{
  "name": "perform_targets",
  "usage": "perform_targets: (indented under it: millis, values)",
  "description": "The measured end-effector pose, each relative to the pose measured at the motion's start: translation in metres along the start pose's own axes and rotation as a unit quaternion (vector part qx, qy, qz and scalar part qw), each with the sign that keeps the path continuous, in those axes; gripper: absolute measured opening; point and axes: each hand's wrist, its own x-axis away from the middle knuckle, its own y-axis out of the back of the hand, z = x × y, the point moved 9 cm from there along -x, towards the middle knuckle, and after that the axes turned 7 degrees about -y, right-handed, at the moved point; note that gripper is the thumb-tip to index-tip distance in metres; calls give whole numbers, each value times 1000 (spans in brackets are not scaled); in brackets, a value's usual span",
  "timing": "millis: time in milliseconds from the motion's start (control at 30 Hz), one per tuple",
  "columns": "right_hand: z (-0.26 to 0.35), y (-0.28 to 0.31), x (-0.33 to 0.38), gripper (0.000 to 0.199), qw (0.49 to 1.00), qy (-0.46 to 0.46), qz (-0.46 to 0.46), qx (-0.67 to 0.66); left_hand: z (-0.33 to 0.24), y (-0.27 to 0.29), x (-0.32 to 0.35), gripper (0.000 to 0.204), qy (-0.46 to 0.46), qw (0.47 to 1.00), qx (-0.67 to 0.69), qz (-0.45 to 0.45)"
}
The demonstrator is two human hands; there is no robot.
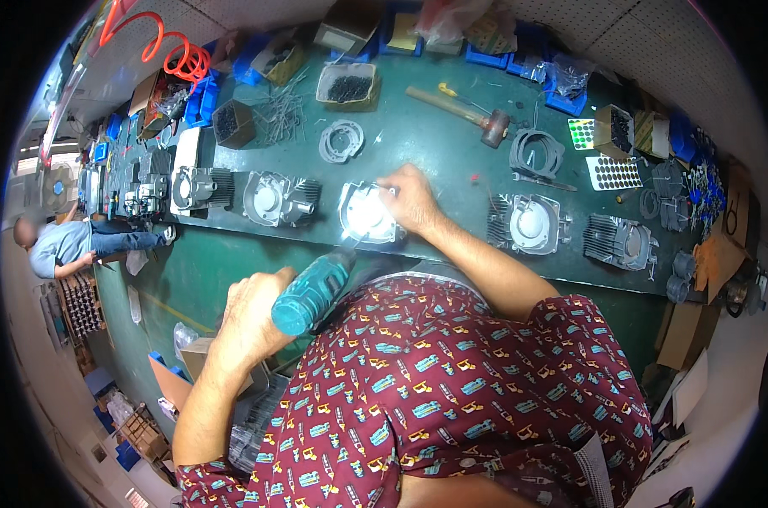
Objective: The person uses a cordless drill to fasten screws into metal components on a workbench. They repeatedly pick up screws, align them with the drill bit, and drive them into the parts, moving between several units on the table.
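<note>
— Head view: left hand (253,317) clenched around a teal power driver (312,292), tip angled up toward the lit metal housing (367,213) at the near edge of the green workbench (452,161).
— And the right hand (411,199)?
— Resting on the housing's upper right rim, fingertips (386,184) pinched on something too small to identify. Cannot tell whether gripping the casting itself or a small part.
— Driver touching the housing?
— Bit right at its lower edge; contact lost in the glare.
— Around it?
— Similar finned housings in a row: one (278,199) just to the left, another (528,224) well to the right. Flat gasket rings (342,140) behind, box of dark screws (348,85) beyond those, mallet (464,110) lying farther right. Coiled orange hose (181,55) at far left. Another person (71,241) seated beyond the bench's left end.
</note>
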Motion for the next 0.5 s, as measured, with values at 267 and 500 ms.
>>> perform_targets:
  millis: [267,500]
  values:
    - [1,-2,2,24,1000,14,-4,8,5,5,-6,29,-9,1000,25,-14]
    - [2,-1,2,24,1000,0,-3,5,1,6,-7,25,-21,1000,14,-18]
